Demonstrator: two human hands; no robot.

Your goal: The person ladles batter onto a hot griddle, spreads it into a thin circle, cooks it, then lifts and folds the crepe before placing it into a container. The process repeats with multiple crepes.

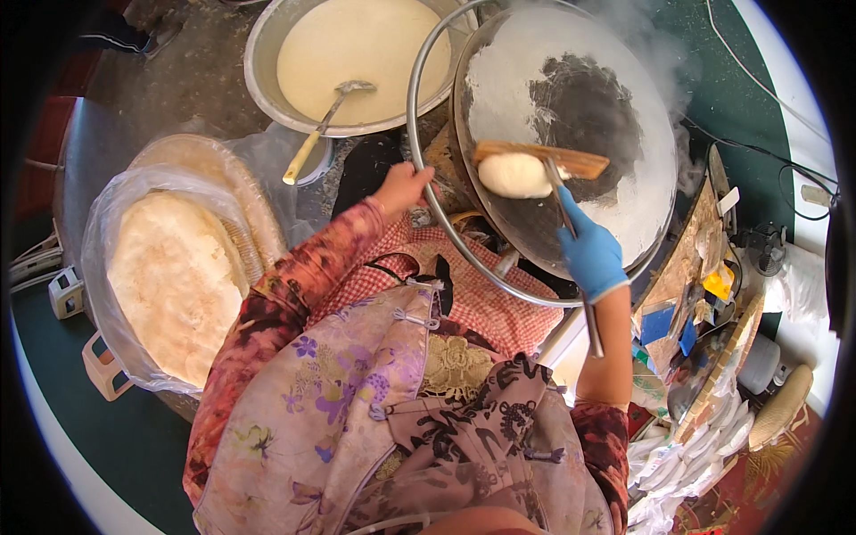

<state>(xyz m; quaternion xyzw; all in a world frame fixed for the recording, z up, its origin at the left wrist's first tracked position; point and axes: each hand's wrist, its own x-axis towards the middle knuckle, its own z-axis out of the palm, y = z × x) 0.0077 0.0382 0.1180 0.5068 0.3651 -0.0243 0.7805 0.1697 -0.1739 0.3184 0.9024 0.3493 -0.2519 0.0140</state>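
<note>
My right hand (590, 250), in a blue glove, is closed around the metal handle of a batter spreader with a wooden blade (584, 163). Against the left part of the blade sits a thick lump of pale batter (513, 176). Beneath it is a round griddle (584, 111), coated with a whitish layer around a dark patch; steam rises at its far right. A metal ring (414, 111) runs around the near and left sides of the griddle. Bare and closed, my left hand (404, 191) grips this ring on its left side.
A large basin (259, 80) of batter stands at the far left, with a yellow-handled ladle (305, 159) resting in it. Thin round flatbreads (174, 276) lie stacked in clear plastic at left. Boards, cables and plastic bags (704, 446) crowd the right.
</note>
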